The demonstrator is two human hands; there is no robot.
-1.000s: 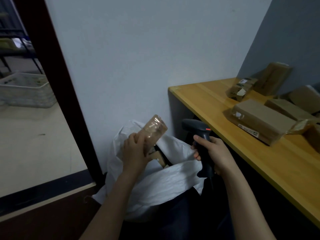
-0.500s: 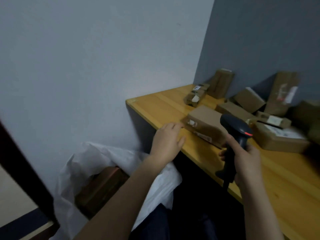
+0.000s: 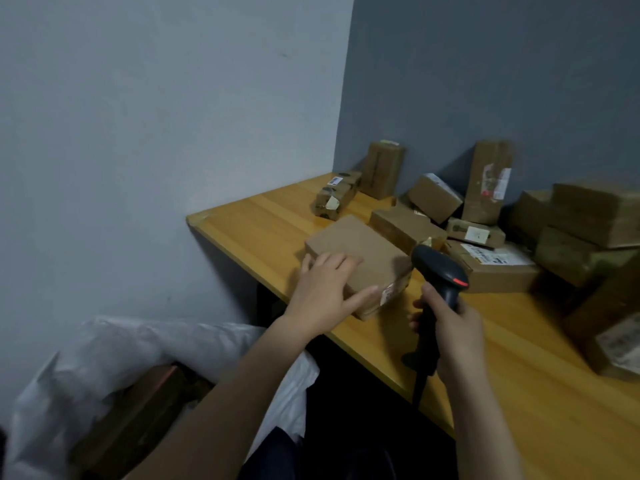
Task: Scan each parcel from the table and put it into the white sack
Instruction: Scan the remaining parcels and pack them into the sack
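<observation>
Cardboard parcel (image 3: 360, 258) lies lengthwise along the table's (image 3: 259, 230) front edge. I have my left hand (image 3: 325, 292) on it, fingers spread flat; my right hand (image 3: 457, 327) grips the barcode scanner (image 3: 440, 268) beside its labelled end.

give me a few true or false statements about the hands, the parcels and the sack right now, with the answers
1. The left hand rests on a flat brown parcel near the table edge. True.
2. The right hand holds nothing. False: it grips a black scanner by its handle.
3. The white sack stands on the table among the parcels. False: it sits lower than the tabletop, off the table's left end.
4. A brown box lies inside the white sack. True.
</observation>
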